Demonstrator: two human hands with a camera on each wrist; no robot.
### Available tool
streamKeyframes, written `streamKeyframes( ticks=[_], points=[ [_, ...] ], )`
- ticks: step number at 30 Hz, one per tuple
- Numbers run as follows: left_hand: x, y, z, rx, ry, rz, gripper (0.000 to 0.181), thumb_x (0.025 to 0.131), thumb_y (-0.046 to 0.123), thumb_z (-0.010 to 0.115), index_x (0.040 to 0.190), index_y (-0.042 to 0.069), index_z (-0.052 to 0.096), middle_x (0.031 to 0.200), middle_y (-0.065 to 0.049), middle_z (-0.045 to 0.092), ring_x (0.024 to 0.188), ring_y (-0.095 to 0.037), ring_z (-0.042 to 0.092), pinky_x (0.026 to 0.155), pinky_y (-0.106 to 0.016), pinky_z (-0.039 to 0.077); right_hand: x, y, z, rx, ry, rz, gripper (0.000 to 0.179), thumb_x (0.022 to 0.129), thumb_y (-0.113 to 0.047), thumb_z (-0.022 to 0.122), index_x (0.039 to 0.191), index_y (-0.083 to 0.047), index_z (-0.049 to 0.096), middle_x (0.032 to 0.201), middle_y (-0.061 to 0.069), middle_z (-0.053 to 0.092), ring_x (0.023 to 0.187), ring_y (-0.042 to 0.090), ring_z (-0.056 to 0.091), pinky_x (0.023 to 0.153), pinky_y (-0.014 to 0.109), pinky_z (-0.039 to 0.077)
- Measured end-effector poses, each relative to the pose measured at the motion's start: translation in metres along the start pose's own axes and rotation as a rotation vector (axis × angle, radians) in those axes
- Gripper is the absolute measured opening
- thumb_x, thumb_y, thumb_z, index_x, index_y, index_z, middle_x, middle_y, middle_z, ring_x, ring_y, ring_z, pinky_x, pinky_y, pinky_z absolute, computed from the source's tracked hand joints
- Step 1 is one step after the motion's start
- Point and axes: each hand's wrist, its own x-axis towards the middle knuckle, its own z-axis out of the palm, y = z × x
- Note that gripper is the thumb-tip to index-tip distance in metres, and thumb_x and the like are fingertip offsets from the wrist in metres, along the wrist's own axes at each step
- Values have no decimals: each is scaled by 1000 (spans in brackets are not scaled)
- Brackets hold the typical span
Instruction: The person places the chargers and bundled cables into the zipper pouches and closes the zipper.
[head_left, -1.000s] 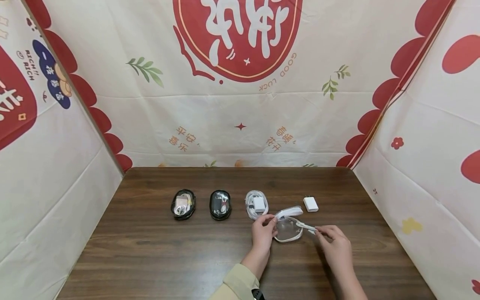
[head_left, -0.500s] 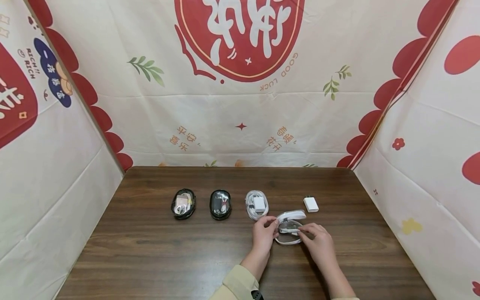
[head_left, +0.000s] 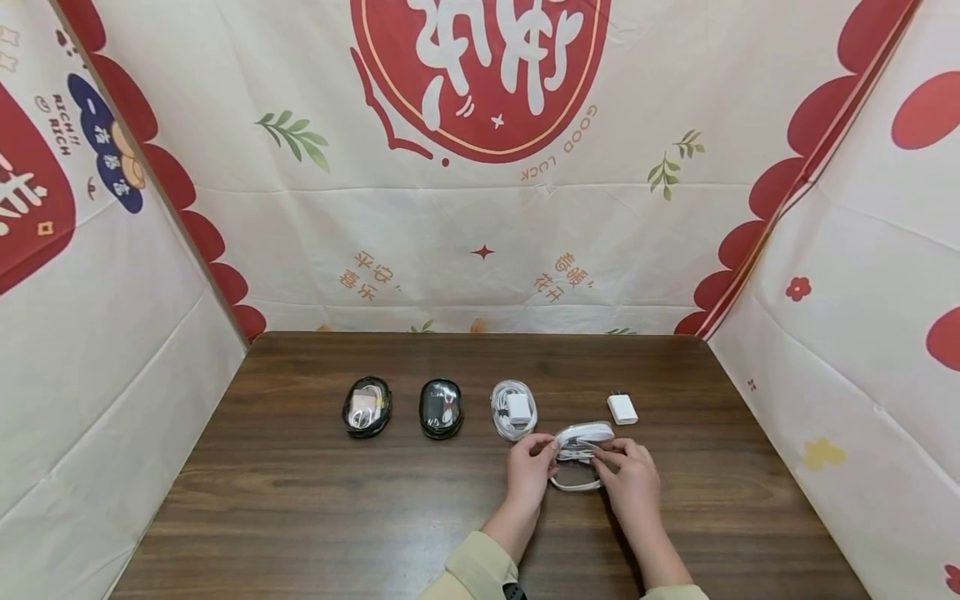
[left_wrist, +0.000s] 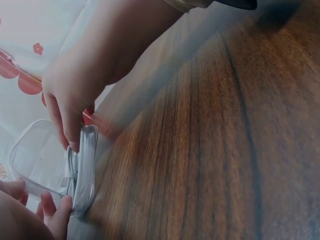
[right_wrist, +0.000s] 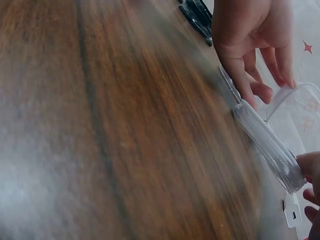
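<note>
A clear zip case (head_left: 576,486) with white edging lies on the table, its lid (head_left: 587,432) raised on the far side. My left hand (head_left: 528,471) holds the case's left edge near the hinge between fingers and thumb. A bundled white cable (left_wrist: 73,172) sits inside the case's lower half, held together by a small strap. My right hand (head_left: 630,479) pinches the bundle's right end, fingertips right at the case rim. In the right wrist view, the case wall (right_wrist: 267,145) hides the cable.
Left of the open case is a closed white-edged case (head_left: 513,410) with a cable and charger inside. Two black-edged cases (head_left: 441,408) lie farther left. A white charger plug (head_left: 622,409) lies behind my right hand. Printed cloth (head_left: 480,208) hangs behind the wooden table (head_left: 337,517).
My right hand has moved left, bringing the white cable from beside the case into it. The raised lid has shifted slightly toward me and right. My left hand has kept its hold.
</note>
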Motion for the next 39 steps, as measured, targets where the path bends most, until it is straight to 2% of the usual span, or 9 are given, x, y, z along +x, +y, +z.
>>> streamKeyframes(
  ticks=[4,10,15,20,24,31,36,39],
  points=[
    [-1,0,1,3,5,6,5,86,-2,68,89,-6,68,71,1,57,61,-10,56,61,-33,57,0,-2,-1,1,-12,71,16,64,4,86,77,-3,78,92,13,64,81,32,55,67,44,42],
    [-3,2,2,8,16,2,5,86,-2,69,90,-5,68,74,-1,57,62,-11,56,62,-36,58,0,-4,-3,-23,-104,145,11,71,0,82,81,-1,78,97,16,66,87,37,56,72,49,44],
    [-5,4,3,4,18,-6,5,87,-2,68,90,-5,68,74,-1,57,62,-11,56,61,-36,58,1,-4,-4,27,-134,192,13,75,-1,80,88,1,77,103,18,66,95,39,57,79,50,44],
    [-3,3,3,-17,14,-21,6,88,-1,66,92,-5,68,74,-1,55,62,-13,56,61,-35,57,4,0,-7,109,-85,250,14,78,0,77,91,4,76,103,16,67,100,38,57,86,48,42],
    [1,3,3,-31,24,-17,7,89,-1,65,93,-6,67,75,-2,55,63,-13,55,61,-35,58,9,6,-9,128,-27,291,14,79,0,77,92,4,75,101,15,68,100,36,59,89,45,41],
    [3,3,2,-37,54,-8,7,89,-1,65,94,-6,66,77,-3,55,61,-12,54,58,-31,55,22,22,-10,123,57,388,13,81,-1,75,94,3,74,97,16,69,96,34,62,82,42,43],
    [5,2,4,-32,74,-3,6,88,-2,65,94,-5,67,79,-3,56,60,-11,54,56,-29,54,35,32,-7,109,69,494,20,84,-6,72,102,4,72,102,20,66,96,36,60,81,47,43],
    [6,3,5,-37,74,-6,6,88,-2,65,94,-5,67,78,-3,55,60,-11,54,56,-28,54,44,37,-3,86,46,540,29,85,-10,72,110,5,69,107,23,63,99,38,57,83,50,42]
  ],
)
